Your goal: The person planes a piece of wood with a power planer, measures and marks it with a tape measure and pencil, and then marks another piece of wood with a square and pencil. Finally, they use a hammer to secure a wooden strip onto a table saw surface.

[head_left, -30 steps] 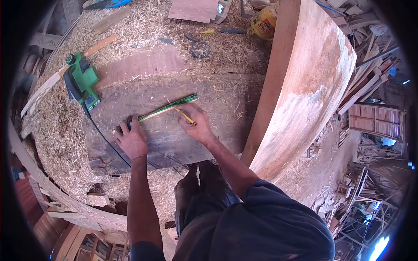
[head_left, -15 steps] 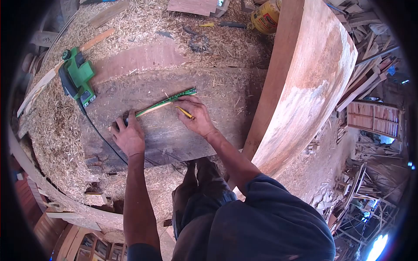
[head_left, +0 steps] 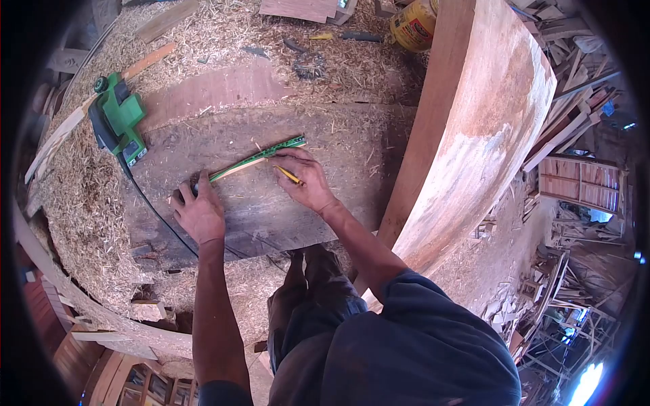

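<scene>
A green tape measure blade [head_left: 271,150] with dark markings lies slantwise along a thin pale wooden strip [head_left: 242,166] on the worn board [head_left: 298,216]. My left hand [head_left: 200,213] is closed at the left end of the tape and strip; a dark bit, perhaps the tape's case, shows between its fingers. Gripped in my right hand [head_left: 308,184] is a yellow pencil [head_left: 290,175], slanting down to the right. The fingertips of that hand touch or almost touch the strip near the tape's right part. The pencil's tip is hard to make out.
A green power planer [head_left: 120,118] rests at the left, its black cord [head_left: 159,213] running toward me. Wood shavings [head_left: 88,203] cover much of the surface. A large curved timber piece [head_left: 481,135] rises at the right. A yellow container [head_left: 413,28] stands behind.
Both hands, the tape and the strip stay almost where they were. The view has shifted very slightly.
</scene>
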`<state>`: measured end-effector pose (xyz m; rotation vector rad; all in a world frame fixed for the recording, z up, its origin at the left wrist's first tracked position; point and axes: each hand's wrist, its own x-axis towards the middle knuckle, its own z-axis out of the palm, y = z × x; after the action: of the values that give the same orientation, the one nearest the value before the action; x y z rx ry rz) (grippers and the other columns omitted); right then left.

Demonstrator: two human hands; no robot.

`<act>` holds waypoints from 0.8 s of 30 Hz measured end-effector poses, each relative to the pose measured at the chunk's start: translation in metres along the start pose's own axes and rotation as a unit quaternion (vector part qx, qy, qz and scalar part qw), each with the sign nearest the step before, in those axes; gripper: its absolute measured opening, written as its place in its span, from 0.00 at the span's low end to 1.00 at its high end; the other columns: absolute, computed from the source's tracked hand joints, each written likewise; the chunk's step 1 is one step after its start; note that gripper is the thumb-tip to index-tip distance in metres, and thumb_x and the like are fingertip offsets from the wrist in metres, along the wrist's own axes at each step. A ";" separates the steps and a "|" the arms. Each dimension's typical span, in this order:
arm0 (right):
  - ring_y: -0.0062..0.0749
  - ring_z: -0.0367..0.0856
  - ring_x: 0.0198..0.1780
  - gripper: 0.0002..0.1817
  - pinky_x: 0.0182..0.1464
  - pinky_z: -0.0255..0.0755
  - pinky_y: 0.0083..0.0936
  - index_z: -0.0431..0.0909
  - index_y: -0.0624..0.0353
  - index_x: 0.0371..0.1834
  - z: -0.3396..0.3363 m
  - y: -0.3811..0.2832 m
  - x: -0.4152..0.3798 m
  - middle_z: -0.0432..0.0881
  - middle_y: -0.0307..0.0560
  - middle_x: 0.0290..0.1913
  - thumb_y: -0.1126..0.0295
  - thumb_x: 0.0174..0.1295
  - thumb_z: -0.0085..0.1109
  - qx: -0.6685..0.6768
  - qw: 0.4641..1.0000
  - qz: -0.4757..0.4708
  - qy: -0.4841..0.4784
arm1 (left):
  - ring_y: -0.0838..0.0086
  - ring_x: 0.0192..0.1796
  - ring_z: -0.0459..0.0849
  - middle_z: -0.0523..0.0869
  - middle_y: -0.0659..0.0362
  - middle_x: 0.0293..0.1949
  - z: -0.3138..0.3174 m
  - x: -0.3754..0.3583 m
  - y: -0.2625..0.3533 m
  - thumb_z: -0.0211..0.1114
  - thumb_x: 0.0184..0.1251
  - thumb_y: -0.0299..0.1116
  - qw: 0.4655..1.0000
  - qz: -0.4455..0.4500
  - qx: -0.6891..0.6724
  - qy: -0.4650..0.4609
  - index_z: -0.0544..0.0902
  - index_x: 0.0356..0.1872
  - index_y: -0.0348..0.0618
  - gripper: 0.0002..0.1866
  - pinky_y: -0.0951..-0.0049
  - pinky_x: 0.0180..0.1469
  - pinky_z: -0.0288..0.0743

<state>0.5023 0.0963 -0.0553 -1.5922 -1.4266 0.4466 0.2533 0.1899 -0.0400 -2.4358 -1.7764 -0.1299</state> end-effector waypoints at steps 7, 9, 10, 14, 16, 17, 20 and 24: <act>0.49 0.86 0.66 0.18 0.70 0.79 0.41 0.91 0.58 0.57 0.001 0.004 -0.001 0.92 0.52 0.59 0.73 0.62 0.72 0.000 1.000 -0.004 -0.004 | 0.41 0.69 0.78 0.78 0.54 0.65 0.001 0.000 -0.001 0.67 0.75 0.40 1.000 0.002 -0.002 0.009 0.85 0.71 0.75 0.25 0.38 0.64 0.81; 0.49 0.86 0.66 0.19 0.71 0.79 0.42 0.91 0.58 0.57 0.002 0.006 -0.002 0.91 0.52 0.60 0.73 0.62 0.72 -0.004 1.000 -0.002 -0.006 | 0.41 0.69 0.78 0.78 0.54 0.65 0.000 0.000 0.000 0.68 0.75 0.40 1.000 0.001 -0.001 0.007 0.85 0.71 0.75 0.25 0.38 0.65 0.81; 0.49 0.86 0.66 0.19 0.71 0.79 0.42 0.91 0.58 0.57 0.002 0.006 -0.002 0.91 0.52 0.60 0.73 0.61 0.72 -0.004 1.000 0.001 -0.007 | 0.41 0.69 0.78 0.78 0.54 0.65 0.000 0.000 0.000 0.68 0.75 0.39 1.000 0.000 -0.002 0.005 0.85 0.71 0.76 0.25 0.38 0.65 0.81; 0.50 0.86 0.66 0.19 0.71 0.79 0.42 0.91 0.57 0.58 0.001 0.003 -0.002 0.91 0.52 0.60 0.72 0.61 0.72 -0.006 1.000 0.004 -0.012 | 0.41 0.69 0.78 0.78 0.54 0.65 0.000 -0.001 0.000 0.68 0.74 0.39 1.000 -0.002 -0.005 0.004 0.85 0.71 0.76 0.25 0.38 0.65 0.81; 0.50 0.86 0.66 0.19 0.71 0.79 0.42 0.91 0.57 0.58 -0.001 0.004 -0.002 0.91 0.52 0.60 0.72 0.61 0.72 -0.005 1.000 0.003 -0.016 | 0.42 0.70 0.77 0.78 0.55 0.66 0.000 0.000 0.000 0.68 0.74 0.39 1.000 -0.001 -0.004 0.003 0.85 0.71 0.75 0.25 0.39 0.65 0.80; 0.50 0.86 0.65 0.19 0.71 0.78 0.42 0.91 0.57 0.58 -0.001 0.005 -0.001 0.91 0.52 0.60 0.72 0.61 0.72 -0.001 1.000 0.004 -0.019 | 0.42 0.71 0.76 0.78 0.55 0.66 0.002 -0.001 -0.001 0.68 0.74 0.40 1.000 0.002 -0.003 0.001 0.85 0.71 0.74 0.26 0.40 0.65 0.80; 0.50 0.86 0.65 0.19 0.71 0.79 0.42 0.91 0.57 0.58 0.000 0.006 -0.002 0.91 0.52 0.60 0.72 0.62 0.72 0.004 1.000 0.007 -0.015 | 0.43 0.72 0.76 0.78 0.55 0.67 0.001 -0.001 -0.001 0.68 0.74 0.40 1.000 -0.001 -0.003 -0.005 0.85 0.71 0.72 0.25 0.40 0.65 0.79; 0.50 0.86 0.65 0.18 0.70 0.80 0.42 0.92 0.57 0.57 0.000 0.005 -0.001 0.91 0.52 0.60 0.72 0.63 0.72 -0.003 1.000 -0.001 -0.011 | 0.41 0.69 0.78 0.78 0.54 0.65 0.000 0.000 0.000 0.68 0.75 0.39 1.000 0.000 0.001 0.008 0.86 0.70 0.75 0.24 0.39 0.65 0.81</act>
<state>0.5053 0.0956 -0.0598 -1.5950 -1.4469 0.4621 0.2536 0.1896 -0.0399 -2.4263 -1.7697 -0.1455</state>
